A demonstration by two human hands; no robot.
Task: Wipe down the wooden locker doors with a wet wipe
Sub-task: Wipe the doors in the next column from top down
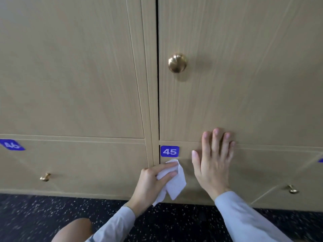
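Observation:
Light wooden locker doors fill the view. My left hand [153, 180] grips a crumpled white wet wipe [174, 182] against the lower door numbered 45 [262, 172], just below its blue number label [169, 151]. My right hand [214, 159] lies flat with straight fingers on the same door, its fingertips reaching over the seam onto the upper door [244, 75]. The wipe's loose end hangs down past my left wrist.
A brass knob [177, 62] sticks out of the upper door. Smaller brass knobs sit on the lower doors at left [45, 177] and right [292, 189]. A blue label 46 [12, 145] marks the left lower door. Dark speckled floor [52, 210] lies below; my knee [73, 229] is bottom left.

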